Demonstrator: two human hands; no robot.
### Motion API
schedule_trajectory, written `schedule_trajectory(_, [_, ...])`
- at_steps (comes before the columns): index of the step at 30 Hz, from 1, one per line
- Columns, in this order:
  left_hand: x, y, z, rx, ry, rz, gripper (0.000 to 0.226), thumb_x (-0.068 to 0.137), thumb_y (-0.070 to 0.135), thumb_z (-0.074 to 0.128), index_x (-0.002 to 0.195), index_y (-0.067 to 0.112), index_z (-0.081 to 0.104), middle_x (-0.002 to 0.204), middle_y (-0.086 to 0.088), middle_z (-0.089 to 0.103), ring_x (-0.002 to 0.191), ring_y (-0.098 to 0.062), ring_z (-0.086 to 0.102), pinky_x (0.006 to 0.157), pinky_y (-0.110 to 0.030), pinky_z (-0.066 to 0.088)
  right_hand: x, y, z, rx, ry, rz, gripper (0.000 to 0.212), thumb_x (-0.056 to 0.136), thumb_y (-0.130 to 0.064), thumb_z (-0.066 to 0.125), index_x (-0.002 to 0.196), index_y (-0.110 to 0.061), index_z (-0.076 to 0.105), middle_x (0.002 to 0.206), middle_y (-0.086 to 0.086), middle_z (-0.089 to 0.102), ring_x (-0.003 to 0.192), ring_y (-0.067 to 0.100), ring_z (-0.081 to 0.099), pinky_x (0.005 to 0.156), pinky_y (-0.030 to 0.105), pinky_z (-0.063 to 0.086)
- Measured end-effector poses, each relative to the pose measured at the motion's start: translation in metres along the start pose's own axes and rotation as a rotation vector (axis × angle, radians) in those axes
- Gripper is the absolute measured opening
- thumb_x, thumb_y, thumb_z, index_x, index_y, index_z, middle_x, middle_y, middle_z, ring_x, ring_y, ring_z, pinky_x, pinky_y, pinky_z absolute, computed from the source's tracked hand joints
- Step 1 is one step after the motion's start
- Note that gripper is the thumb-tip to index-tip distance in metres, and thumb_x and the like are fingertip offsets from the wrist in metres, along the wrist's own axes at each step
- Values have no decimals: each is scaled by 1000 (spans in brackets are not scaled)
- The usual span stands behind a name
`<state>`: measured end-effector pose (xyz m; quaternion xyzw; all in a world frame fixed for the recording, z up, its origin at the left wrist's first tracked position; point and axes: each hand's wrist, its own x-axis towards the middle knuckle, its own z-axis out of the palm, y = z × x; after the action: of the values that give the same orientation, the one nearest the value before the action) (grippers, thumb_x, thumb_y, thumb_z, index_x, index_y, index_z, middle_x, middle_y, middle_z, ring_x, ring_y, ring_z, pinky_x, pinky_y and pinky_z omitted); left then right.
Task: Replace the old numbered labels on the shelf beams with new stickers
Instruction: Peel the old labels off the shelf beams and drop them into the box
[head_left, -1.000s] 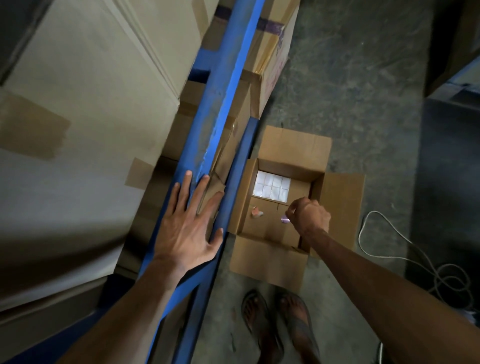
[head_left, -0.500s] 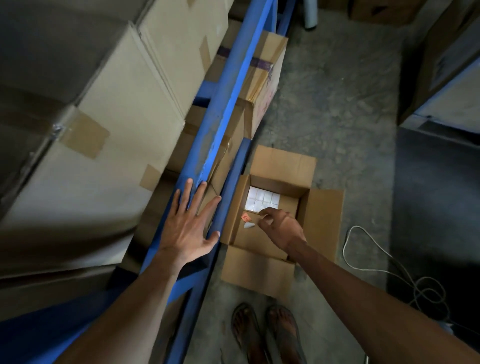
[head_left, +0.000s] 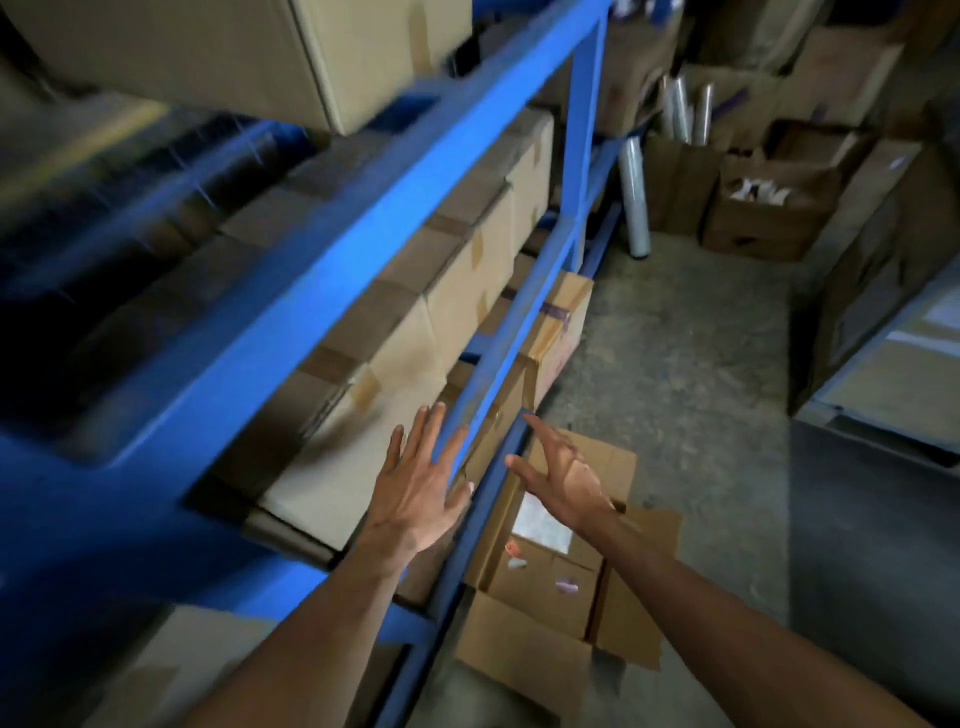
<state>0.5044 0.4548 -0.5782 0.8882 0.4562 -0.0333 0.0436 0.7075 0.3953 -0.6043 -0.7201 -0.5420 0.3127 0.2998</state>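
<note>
Scuffed blue shelf beam (head_left: 511, 332) runs diagonally, seemingly bare.

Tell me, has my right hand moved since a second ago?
Yes. The right hand has come up out of the open carton on the floor, where it was, toward the blue shelf beam, fingers now spread and holding nothing.

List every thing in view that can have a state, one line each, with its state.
left hand: open, fingers spread flat on the blue shelf beam
right hand: open, holding nothing, above the floor box
floor box: flaps open, a white sheet and small scraps inside
shelf boxes: taped shut
plastic wrap roll: standing upright on the floor
</note>
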Motion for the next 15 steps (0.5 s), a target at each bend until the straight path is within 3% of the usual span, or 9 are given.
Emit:
schedule_trajectory(5, [-19,6,-82,-11,109,-45,70,101,53,34,160,26,8,169,-5,-10,157,-23,-7,127,-42,1,-9,-65,-49,-33,77,-198,68,95,-45,57,151,-15,33,156,5,37,144,22,34,117,42,30])
schedule_trajectory(10, [-37,19,-153,-31,238,-70,65,99,50,39,158,30,19,169,-1,8,151,-24,23,117,-40,31,-18,-121,-94,6,139,-291,69,94,-49,56,152,-21,31,156,0,37,144,21,31,116,33,24])
schedule_trajectory(15, [-53,26,-229,-66,424,7,58,98,45,45,153,33,29,164,9,23,142,-17,40,99,-37,47,-28,-183,-138,4,209,-433,68,94,-52,54,152,-25,30,155,0,38,142,20,35,115,45,31])
